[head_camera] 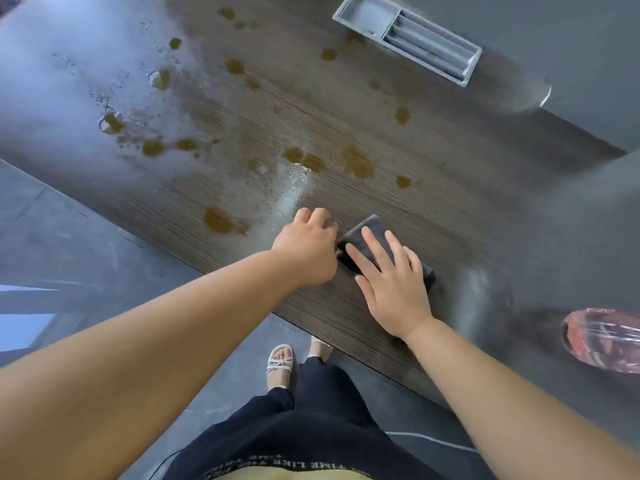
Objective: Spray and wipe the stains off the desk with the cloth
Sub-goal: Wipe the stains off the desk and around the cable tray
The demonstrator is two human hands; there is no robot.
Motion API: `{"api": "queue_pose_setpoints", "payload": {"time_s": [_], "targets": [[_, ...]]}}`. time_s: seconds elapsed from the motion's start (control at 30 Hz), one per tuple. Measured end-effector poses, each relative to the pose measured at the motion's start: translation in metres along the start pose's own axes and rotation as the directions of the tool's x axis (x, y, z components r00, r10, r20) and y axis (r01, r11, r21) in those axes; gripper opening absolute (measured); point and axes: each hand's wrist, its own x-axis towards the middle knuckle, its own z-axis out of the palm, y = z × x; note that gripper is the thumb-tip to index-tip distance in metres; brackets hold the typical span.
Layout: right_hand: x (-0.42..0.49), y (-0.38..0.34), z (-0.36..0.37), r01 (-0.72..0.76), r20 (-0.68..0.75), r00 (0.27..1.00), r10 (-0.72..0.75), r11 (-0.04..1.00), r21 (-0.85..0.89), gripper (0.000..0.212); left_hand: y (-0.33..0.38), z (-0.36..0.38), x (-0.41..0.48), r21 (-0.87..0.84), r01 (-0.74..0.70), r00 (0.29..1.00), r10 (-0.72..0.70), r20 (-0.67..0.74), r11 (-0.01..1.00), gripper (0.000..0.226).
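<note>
The dark grey cloth [375, 239] lies folded on the worktop [433, 209] near its front edge, at about 4 o'clock from the middle of the view. The right hand [391, 285] lies flat on it with fingers [372, 242] spread and released, pressing rather than gripping. The left hand [308, 249] sits just beside the cloth's 9 o'clock end, its fingers curled at that corner; whether they actually pinch the fabric I cannot tell.

Brown stains [218, 220] scatter from 9 to 12 o'clock of the cloth, many sitting in a wet sheen with a pale foamy streak [292, 188] just past the left hand. None near the cloth looks wiped yet, so the wiping seems barely begun.

A grey tray [367, 15] sits at 1 o'clock, far back. A pinkish clear bottle [604, 337], blurred, lies at 4 o'clock near the edge.

Risks: a flat palm may let the folded cloth bunch or slide, smearing stains instead of lifting them. Wide strokes might push liquid off the front edge or nudge the bottle.
</note>
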Motion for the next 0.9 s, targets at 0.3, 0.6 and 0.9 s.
{"api": "queue_pose_setpoints", "payload": {"time_s": [0.3,0.6,0.9], "targets": [[0.057,0.039,-0.008,-0.674,0.053,0.738,0.673,0.729,0.120,0.049,0.007,0.000,0.024,-0.004,0.047,0.998,-0.047,0.035,0.999,0.061],[0.047,0.099,-0.010,-0.282,0.016,0.959,0.282,0.959,0.026,0.047,0.010,-0.001,0.032,0.124,0.033,0.991,-0.048,0.126,0.992,0.063],[0.034,0.056,-0.003,0.087,0.002,0.996,-0.087,0.996,0.028,0.047,0.011,-0.006,0.035,0.150,0.022,0.987,-0.045,0.154,0.988,0.065]]}}
